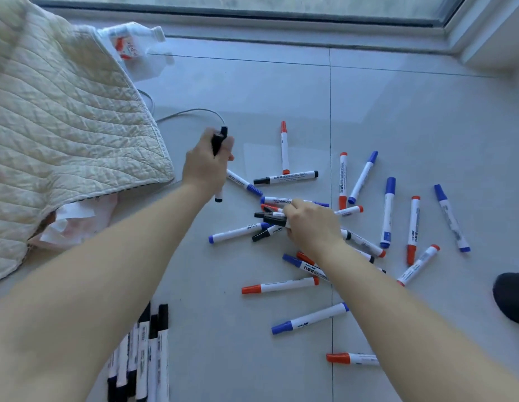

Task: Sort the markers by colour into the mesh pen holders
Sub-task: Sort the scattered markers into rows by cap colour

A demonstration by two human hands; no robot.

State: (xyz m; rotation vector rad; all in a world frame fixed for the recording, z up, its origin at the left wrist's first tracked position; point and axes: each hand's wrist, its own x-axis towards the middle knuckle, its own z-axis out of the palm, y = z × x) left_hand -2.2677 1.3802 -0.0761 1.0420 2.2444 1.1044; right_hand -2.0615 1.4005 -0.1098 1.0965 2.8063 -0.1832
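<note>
Gripping black markers point(218, 140) in left hand point(204, 163); right hand point(310, 224) fingers around another point(274, 219).

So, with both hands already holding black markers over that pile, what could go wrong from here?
1. The right hand grips black markers inside the crossed pile, so lifting may drag or roll neighbouring blue and red markers.
2. The left hand holds its black marker near the white cable, which could snag.
3. No mesh holder is visible; the black markers lying in a row at the bottom left could roll apart.
</note>
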